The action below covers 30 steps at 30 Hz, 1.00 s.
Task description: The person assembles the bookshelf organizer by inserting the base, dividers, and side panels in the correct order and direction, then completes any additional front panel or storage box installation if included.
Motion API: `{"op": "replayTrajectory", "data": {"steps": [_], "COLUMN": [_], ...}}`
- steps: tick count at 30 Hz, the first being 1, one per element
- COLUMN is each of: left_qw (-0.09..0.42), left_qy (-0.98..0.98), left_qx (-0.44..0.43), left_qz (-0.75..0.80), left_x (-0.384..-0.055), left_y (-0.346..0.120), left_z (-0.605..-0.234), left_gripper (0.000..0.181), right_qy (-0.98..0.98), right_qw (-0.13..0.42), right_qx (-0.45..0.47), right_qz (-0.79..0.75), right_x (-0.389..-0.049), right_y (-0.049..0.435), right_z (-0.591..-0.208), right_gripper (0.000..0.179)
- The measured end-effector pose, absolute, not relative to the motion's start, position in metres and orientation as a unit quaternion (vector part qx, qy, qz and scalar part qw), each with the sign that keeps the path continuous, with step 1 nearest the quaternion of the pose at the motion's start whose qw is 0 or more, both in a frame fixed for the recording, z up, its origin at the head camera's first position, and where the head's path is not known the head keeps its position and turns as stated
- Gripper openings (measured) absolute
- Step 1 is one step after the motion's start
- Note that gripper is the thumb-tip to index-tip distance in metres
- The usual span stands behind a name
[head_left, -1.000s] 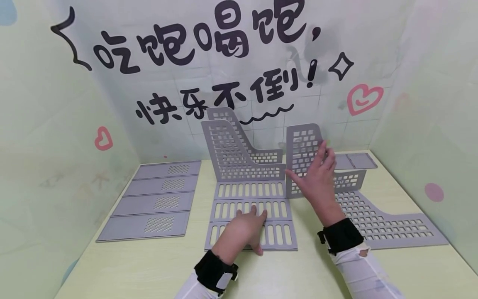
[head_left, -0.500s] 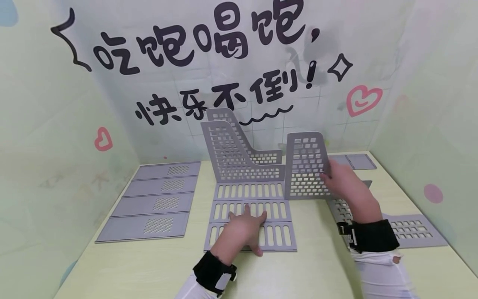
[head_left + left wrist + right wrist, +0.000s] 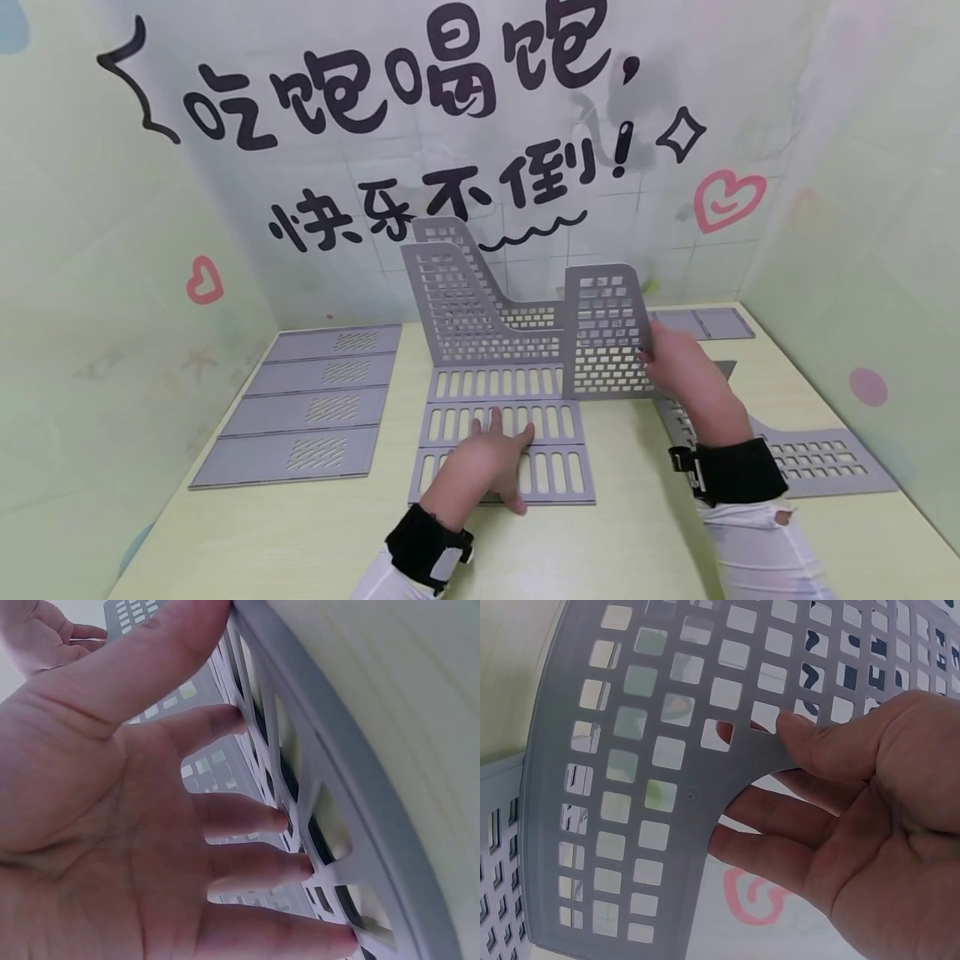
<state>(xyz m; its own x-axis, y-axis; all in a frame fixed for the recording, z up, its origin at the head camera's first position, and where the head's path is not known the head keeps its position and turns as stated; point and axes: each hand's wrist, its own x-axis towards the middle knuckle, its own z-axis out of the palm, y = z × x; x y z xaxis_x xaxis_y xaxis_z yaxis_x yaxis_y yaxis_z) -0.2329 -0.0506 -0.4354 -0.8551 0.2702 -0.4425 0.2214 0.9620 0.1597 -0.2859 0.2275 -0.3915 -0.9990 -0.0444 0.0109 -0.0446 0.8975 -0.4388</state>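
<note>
I have the right hand (image 3: 682, 367) pinching the curved edge of a perforated panel (image 3: 705, 780), thumb on one face and fingers behind it. That panel stands upright at the far right corner of the slotted panel (image 3: 551, 446), overlapping it in my head view; I can't tell whether the two touch. On the slotted panel itself, my left hand (image 3: 487, 462) is spread wide, fingertips on the slots and thumb at the near edge, gripping nothing. A black band circles each wrist below the hands, with white sleeves beneath.

At the slotted panel's far end I see two L-shaped grids rising, the front grid (image 3: 472, 310) partly covering the rear grid (image 3: 525, 305). Left of the slotted panel, a four-section board (image 3: 277, 404) lies flat on the table (image 3: 570, 550). To its right, a flat grid (image 3: 825, 483) lies partly behind the right wrist, and farther back is a plain panel (image 3: 723, 323). Beyond everything, I see a pale wall (image 3: 360, 150) with black lettering.
</note>
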Motion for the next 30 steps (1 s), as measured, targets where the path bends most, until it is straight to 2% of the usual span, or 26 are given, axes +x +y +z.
{"op": "replayTrajectory", "data": {"steps": [13,22,30], "left_qw": [0.233,0.236,0.241], "left_qy": [0.962,0.960,0.960], "left_qx": [0.141,0.150,0.141], "left_qz": [0.026,0.015,0.024], "left_x": [-0.236,-0.236,-0.235], "left_y": [-0.049,-0.050,-0.049], "left_z": [-0.437,-0.436,-0.436], "left_gripper": [0.117,0.118,0.118], "right_qy": [-0.978,-0.972,-0.965], "right_qw": [0.000,0.022,0.028], "right_qx": [0.017,0.020,0.014], "right_qz": [0.210,0.233,0.259], "right_x": [-0.285,-0.285,-0.286], "right_y": [0.223,0.215,0.192], "right_z": [-0.389,-0.393,-0.399], "right_gripper": [0.037,0.039,0.036]}}
